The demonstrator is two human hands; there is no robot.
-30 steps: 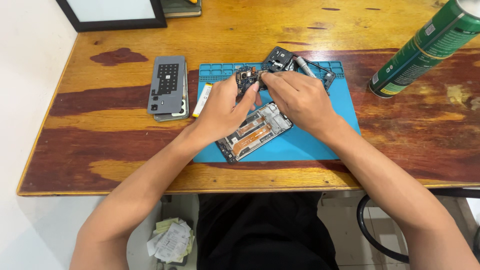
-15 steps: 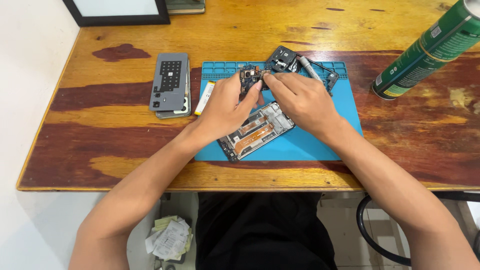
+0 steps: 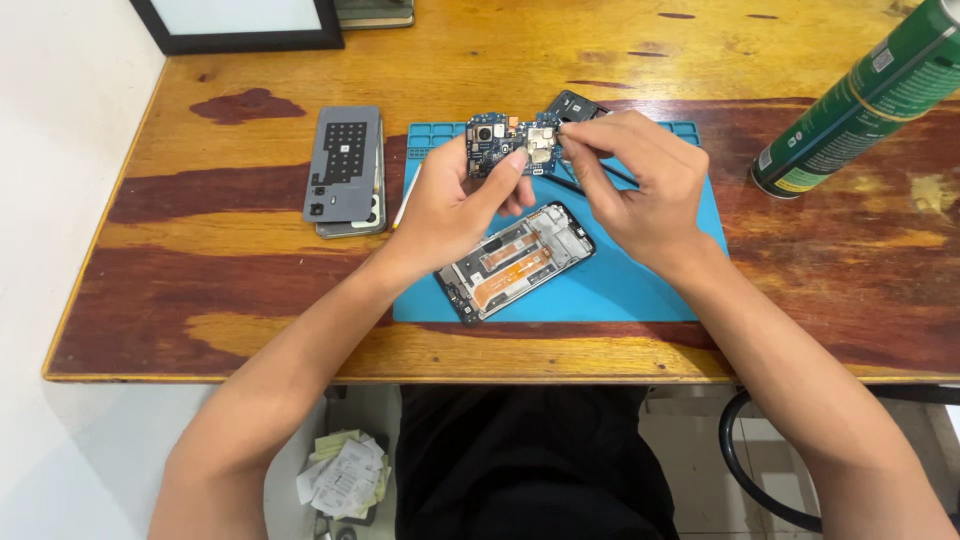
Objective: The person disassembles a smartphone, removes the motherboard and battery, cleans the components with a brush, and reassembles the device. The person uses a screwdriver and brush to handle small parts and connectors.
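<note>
Above the far half of the blue repair mat (image 3: 620, 290), both hands are raised and meet over a small blue circuit board (image 3: 500, 143) with a camera module at its left end. Left hand (image 3: 455, 205): grasping the circuit board, thumb pressed across its near face, fingers curled behind it. Right hand (image 3: 640, 185): pinched around a thin dark tool (image 3: 575, 187), apparently tweezers, with the fingertips brought against the right end of the board where a pale metal shield sits. Whether the tool tip touches the board cannot be told.

Directly below the hands, on the mat, lies an opened phone chassis (image 3: 517, 258), set diagonally, its interior facing up with an orange flex strip visible along the middle. It is apart from both hands. A dark component (image 3: 575, 104) lies at the far edge of the mat, partly hidden behind the right hand.

Left of the mat, on the wooden bench (image 3: 250, 330), rests a grey phone back cover (image 3: 343, 163) stacked on another flat part, well apart from the hands. At the far right a green spray can (image 3: 860, 100) leans into view, its base near the mat's far right corner. A black-framed panel (image 3: 240, 22) stands at the far left edge of the bench. Crumpled papers (image 3: 345, 475) lie on the floor below the near edge.
</note>
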